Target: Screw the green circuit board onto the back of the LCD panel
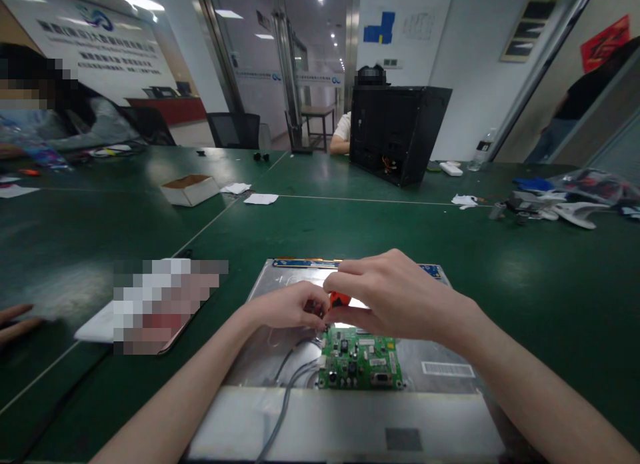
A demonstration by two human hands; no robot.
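Cables (pixel 284 411) join a green board (pixel 360 361) on a metal panel (pixel 413 364); by the board's far-left corner, the left hand (pixel 296 304) curls, grip unclear, while the right hand (pixel 395 294) clasps a red handle (pixel 339 299) that, if tilted, could slip.

Panel (pixel 413 365): silver, lying flat
Circuit board (pixel 359 361): green, face-up on the panel
Orange piece (pixel 340 299): mostly hidden, near the board

From my remote view, open tabletop (pixel 540 277) gives passage right of the metal panel (pixel 423 349) — left of the green board (pixel 357 361), grey cables (pixel 286 399) obstruct.
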